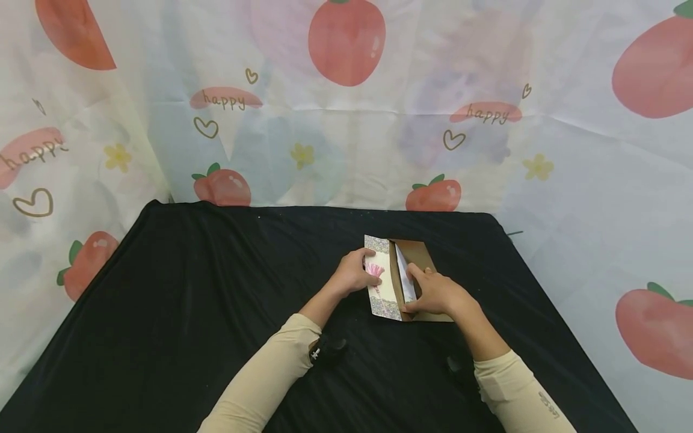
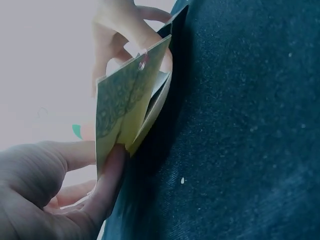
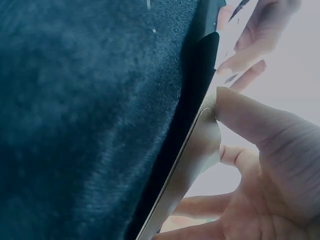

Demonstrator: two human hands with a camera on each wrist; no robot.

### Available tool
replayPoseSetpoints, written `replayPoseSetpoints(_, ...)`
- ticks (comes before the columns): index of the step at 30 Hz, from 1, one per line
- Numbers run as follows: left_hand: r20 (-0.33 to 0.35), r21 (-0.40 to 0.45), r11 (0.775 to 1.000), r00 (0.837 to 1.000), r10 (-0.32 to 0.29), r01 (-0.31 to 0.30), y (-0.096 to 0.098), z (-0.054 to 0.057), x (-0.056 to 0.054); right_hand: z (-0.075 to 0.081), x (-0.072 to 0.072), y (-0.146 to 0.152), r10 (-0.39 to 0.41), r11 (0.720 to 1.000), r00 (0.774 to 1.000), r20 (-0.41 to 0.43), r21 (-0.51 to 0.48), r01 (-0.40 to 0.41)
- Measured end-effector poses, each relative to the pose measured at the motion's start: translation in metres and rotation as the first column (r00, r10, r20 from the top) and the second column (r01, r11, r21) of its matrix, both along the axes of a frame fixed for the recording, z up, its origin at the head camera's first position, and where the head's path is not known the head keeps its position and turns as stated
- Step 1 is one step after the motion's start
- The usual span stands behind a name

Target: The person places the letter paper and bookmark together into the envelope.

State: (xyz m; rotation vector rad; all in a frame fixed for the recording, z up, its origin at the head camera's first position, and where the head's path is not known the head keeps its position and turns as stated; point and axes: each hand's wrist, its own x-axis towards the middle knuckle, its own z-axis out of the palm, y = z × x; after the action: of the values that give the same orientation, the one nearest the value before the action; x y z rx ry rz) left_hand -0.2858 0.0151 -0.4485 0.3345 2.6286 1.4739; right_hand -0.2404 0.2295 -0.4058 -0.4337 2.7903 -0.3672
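Note:
A brown paper envelope [image 1: 419,249] lies on the black cloth with its cream flap [image 1: 385,285] raised at the left; the flap has a pink flower and grey patterned bands. My left hand [image 1: 352,273] pinches the outer edge of that flap, its thumb on the printed face, as the left wrist view shows. Inside the envelope's mouth a folded-looking white paper [image 1: 403,270] shows. My right hand [image 1: 441,291] grips this paper between thumb and fingers spread along it. The right fingertips are partly hidden behind the envelope in the right wrist view [image 3: 207,135].
The black cloth [image 1: 216,288] covers the table, with slight folds. A pale curtain [image 1: 352,156] printed with red fruit, hearts and the word "happy" hangs behind and at both sides. Dark bands sit on both wrists.

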Motion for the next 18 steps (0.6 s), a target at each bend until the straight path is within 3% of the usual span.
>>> replayPoseSetpoints(13,-0.092,-0.078,0.997,0.996,-0.009,0.002,0.007,-0.001,-0.003,0.004,-0.003,0.005,0.068,0.997,0.996,0.049,-0.041,-0.066)
replayPoseSetpoints(18,-0.116,-0.160,0.987,0.993,-0.028,0.009,0.013,0.003,-0.002,0.002,-0.003,0.004,0.062,0.997,0.997,0.046,-0.049,-0.060)
